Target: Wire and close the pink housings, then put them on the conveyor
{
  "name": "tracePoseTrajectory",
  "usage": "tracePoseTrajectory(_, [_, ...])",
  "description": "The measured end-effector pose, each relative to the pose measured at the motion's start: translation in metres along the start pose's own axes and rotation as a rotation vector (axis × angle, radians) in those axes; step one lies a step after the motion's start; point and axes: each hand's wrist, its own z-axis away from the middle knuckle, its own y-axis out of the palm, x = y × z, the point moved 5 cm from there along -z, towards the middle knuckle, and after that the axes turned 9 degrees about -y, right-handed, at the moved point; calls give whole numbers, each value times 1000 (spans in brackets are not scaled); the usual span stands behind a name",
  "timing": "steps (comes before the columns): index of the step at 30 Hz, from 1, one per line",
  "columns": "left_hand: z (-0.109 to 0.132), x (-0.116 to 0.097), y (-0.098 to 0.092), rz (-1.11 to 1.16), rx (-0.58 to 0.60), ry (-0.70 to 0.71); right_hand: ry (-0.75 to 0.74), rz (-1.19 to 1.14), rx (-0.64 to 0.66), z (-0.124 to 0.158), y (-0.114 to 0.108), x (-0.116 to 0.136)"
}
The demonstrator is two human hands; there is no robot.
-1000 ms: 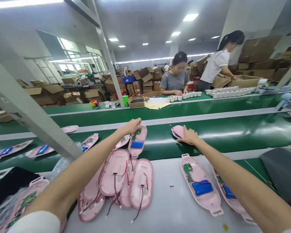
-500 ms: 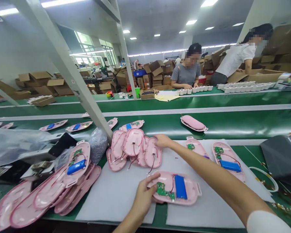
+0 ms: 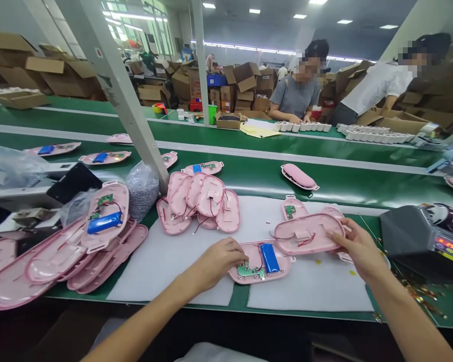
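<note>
My left hand [image 3: 219, 260] grips the left end of a pink oval shell half [image 3: 260, 264] that lies on the white mat [image 3: 166, 261]; the shell holds a blue battery and a green circuit board. My right hand [image 3: 357, 246] holds a second pink shell half [image 3: 307, 240] with red wires, lifted just above and to the right of the first. A heap of wired pink shells [image 3: 200, 203] lies behind my left hand.
A stack of pink shells [image 3: 64, 256] sits at the left, one on top with a battery. A grey machine [image 3: 423, 241] stands at the right. More pink parts ride the green conveyor [image 3: 362, 191]. Two people work across the belt among cardboard boxes. A slanted metal post [image 3: 124, 95] rises at the left.
My right hand took a wired shell from the heap and brought it right, over the battery shell. My left hand stayed on the battery shell. The view tilted down and left.
</note>
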Motion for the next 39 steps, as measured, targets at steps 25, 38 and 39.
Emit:
tracePoseTrajectory(25, [35, 1, -49, -432, -141, 156, -266, 905, 241, 24, 89, -1])
tracePoseTrajectory(38, [5, -5, -40, 221, -697, -222, -925, 862, 187, 56, 122, 51])
tracePoseTrajectory(39, [-2, -16, -39, 85, -725, -146, -966, 863, 192, 58, 124, 60])
